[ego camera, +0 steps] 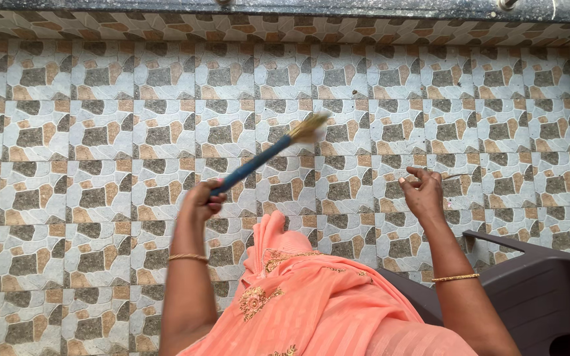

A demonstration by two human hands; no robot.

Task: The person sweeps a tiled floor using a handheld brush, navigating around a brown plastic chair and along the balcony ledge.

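Observation:
My left hand [203, 200] grips the lower end of a blue-handled broom [258, 161]. Its pale straw head [309, 126] points up and to the right over the stone-patterned tiled floor [100, 132] and looks blurred. My right hand [422, 191] is raised to the right, fingers loosely curled, pinching what looks like a thin straw or stick [453, 177]. Both wrists wear thin gold bangles. A peach-orange embroidered cloth [305, 290] drapes between my arms.
A dark grey plastic chair [542, 290] stands at the lower right, close to my right forearm. A dark ledge or wall base [364, 8] runs along the top edge of the view. Patterned tiles fill the remaining area.

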